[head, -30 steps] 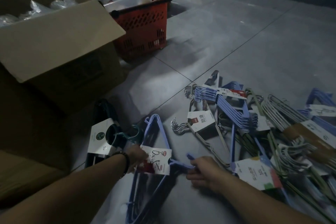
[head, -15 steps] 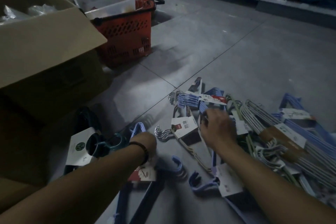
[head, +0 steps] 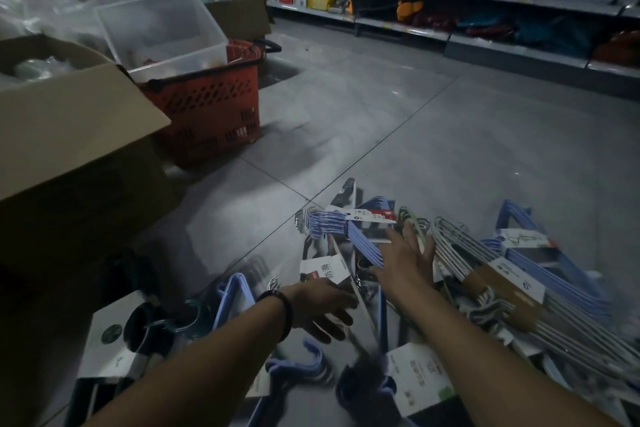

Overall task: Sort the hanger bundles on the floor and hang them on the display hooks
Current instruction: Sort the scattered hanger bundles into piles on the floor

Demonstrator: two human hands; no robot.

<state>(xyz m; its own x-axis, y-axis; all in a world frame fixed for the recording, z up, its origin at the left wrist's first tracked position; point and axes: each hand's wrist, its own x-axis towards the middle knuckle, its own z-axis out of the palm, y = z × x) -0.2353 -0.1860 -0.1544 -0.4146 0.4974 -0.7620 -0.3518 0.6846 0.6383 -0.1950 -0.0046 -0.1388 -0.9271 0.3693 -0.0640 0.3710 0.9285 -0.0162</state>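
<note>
While hanger bundles [head: 460, 253] lie piled on the floor [head: 450, 149], right hand [head: 405, 260] is spread open over the blue bundle [head: 362, 239]; left hand [head: 320, 303] hovers slack-fingered by a labelled bundle [head: 323, 270], holding nothing.

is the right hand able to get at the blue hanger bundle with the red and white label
Probably yes: the right hand, fingers spread, is right at the blue hanger bundle, which lies atop the pile with nothing covering it.
</note>
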